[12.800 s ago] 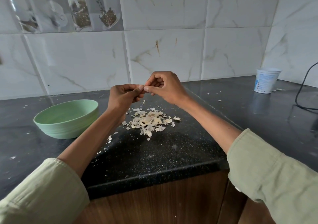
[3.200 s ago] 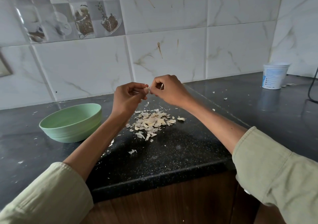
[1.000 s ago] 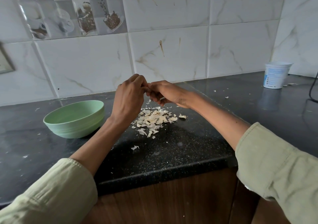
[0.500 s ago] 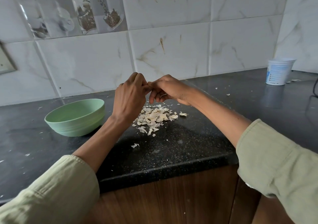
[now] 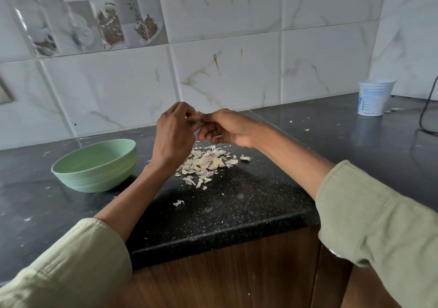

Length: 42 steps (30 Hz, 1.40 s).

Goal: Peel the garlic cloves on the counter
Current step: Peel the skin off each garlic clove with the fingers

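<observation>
To the left of the left hand and lower, a pale green bowl (image 5: 94, 164) sits on the black speckled counter (image 5: 237, 203), close enough that a finished clove could be dropped in with a short swing of the wrist; what lies in it cannot be seen from this angle. The left hand (image 5: 174, 134) is raised above the counter with its back to the camera, fingers curled in toward the right hand, and it appears to be pinching something small at the point where the two hands meet. That something is most likely the garlic clove being worked, but it is hidden behind the fingers and cannot be made out. Holding it up in the air, not flat on the stone, would let both sets of fingertips get at the skin.

Directly beneath and just to the near side of both hands lies a heap of garlic skins (image 5: 206, 163), papery and off-white, placed so that what is pulled off falls straight onto it. A few stray flakes lie nearer the counter's edge.

The right hand (image 5: 225, 127) meets the left at the fingertips, its fingers bent and the lower ones tucked under; it seems to be nipping at the skin.

Far to the right of the right hand, a white plastic tub (image 5: 374, 98) stands against the tiled wall, with a dark cable (image 5: 424, 115) beyond it, both well out of the way.
</observation>
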Tool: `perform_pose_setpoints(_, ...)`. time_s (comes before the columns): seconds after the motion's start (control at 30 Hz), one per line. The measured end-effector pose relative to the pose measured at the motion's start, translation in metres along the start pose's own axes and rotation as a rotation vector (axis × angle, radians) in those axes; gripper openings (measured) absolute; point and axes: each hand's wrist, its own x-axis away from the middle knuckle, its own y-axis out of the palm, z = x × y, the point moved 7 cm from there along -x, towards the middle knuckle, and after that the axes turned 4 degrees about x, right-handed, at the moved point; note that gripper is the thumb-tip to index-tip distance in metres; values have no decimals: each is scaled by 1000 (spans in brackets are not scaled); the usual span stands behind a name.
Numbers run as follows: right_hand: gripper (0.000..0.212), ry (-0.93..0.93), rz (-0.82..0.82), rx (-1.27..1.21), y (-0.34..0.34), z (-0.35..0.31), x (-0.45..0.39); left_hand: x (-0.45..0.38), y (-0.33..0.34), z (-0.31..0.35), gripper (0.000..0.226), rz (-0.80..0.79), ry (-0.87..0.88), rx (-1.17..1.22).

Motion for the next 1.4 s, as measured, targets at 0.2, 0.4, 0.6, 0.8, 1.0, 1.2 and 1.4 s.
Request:
perform_pose_setpoints(0.2,31,-26,-13,-51,-2,-3,-1,0,6,-23,30,-26,-183,49)
perform_pose_setpoints(0.4,27,-97,-73,-100,-4,-15,3,5,13,-38,22,-128,-224,-83)
perform_pose_setpoints(0.6,19,-161,-33,9,-4,-17,0,6,15,-39,66,-211,-260,-199)
perform_pose_setpoints(0.8,24,-261,118,489,1,-20,10,7,13,-36,58,-189,-284,-126)
perform_pose_setpoints(1.0,44,-371,353,718,-11,-26,3,5,11,-33,39,-140,-288,-21)
perform_pose_setpoints(1.2,49,-314,368,786,-13,-19,-4,6,15,-19,37,-132,-314,290)
perform_pose_setpoints(1.4,52,-322,399,830,-18,-17,-5,8,23,-25,27,-171,-381,473)
